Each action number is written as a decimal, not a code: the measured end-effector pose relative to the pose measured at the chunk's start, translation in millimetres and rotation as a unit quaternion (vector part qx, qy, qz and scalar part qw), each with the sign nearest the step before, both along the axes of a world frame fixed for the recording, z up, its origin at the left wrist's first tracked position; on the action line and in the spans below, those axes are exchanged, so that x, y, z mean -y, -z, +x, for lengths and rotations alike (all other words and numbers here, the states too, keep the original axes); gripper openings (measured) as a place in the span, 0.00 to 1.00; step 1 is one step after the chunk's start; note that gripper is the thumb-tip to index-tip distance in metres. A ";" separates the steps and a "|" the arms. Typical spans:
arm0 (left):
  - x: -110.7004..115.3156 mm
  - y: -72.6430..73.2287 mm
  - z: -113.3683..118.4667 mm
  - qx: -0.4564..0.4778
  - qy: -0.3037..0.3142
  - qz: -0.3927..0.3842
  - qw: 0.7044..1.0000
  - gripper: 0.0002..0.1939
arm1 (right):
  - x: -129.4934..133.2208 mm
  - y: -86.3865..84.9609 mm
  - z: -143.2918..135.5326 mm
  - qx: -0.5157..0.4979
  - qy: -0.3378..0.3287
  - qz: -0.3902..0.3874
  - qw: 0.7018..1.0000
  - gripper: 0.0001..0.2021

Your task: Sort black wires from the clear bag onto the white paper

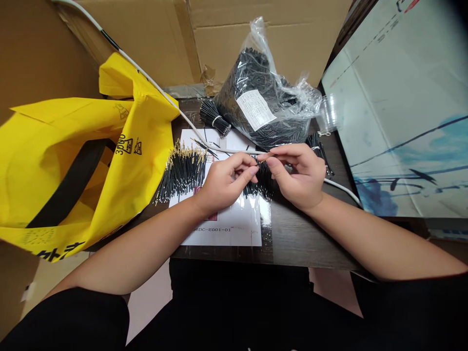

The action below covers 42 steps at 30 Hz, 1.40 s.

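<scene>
My left hand [228,180] and my right hand [302,175] meet over a white printed sheet [234,236], with thumbs and fingers closed in pinches. A thin brass-coloured piece [269,157] shows at my right fingertips. Whatever my left fingers pinch is too small and covered to make out. Left of my left hand lies a pile of short black wires [181,170] with gold-coloured tips. More black wires [265,180] lie below and behind my fingertips, partly hidden by the hands.
Behind my hands stands a clear plastic bag [270,78] full of black wires, beside a tied wire bundle [215,117]. A yellow bag [146,141] gapes at left. A white cable [146,75] crosses the dark table [307,239]. Cardboard [270,24] and a pale panel [402,112] enclose the space.
</scene>
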<state>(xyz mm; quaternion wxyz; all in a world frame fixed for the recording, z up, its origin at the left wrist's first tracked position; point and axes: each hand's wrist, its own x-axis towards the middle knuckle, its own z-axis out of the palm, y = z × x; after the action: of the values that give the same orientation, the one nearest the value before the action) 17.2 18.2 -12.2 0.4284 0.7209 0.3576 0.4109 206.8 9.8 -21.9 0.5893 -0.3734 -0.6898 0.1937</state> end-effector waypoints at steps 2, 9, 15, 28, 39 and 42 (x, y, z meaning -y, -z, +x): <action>0.5 -0.5 -0.2 -0.005 0.002 -0.005 1.000 0.05 | 0.1 -0.2 -0.1 0.000 -0.001 -0.002 1.000 0.09; 2.5 -4.0 -0.7 -0.018 0.011 0.001 1.000 0.08 | 0.8 -0.1 -1.4 -0.001 -0.021 -0.001 1.000 0.09; 1.5 -3.5 -0.4 -0.016 -0.007 0.015 1.000 0.08 | 0.1 -2.5 0.2 0.007 -0.038 -0.025 0.999 0.08; 0.0 -1.9 0.8 0.012 0.005 -0.006 1.000 0.06 | -2.5 -7.4 -1.7 0.062 -0.009 0.029 0.998 0.04; -0.5 -8.2 4.1 0.082 0.009 -0.130 0.988 0.09 | -3.3 -0.8 0.1 0.143 0.035 0.127 0.981 0.15; -1.2 -8.9 4.0 0.093 0.009 -0.145 0.985 0.10 | -3.5 0.2 0.2 0.154 0.036 0.132 0.979 0.17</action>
<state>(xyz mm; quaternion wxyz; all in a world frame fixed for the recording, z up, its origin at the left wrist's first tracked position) 21.2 19.4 -3.3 0.5633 0.6132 0.3654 0.4162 207.0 13.3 -22.1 0.5266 -0.3420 -0.7780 0.0198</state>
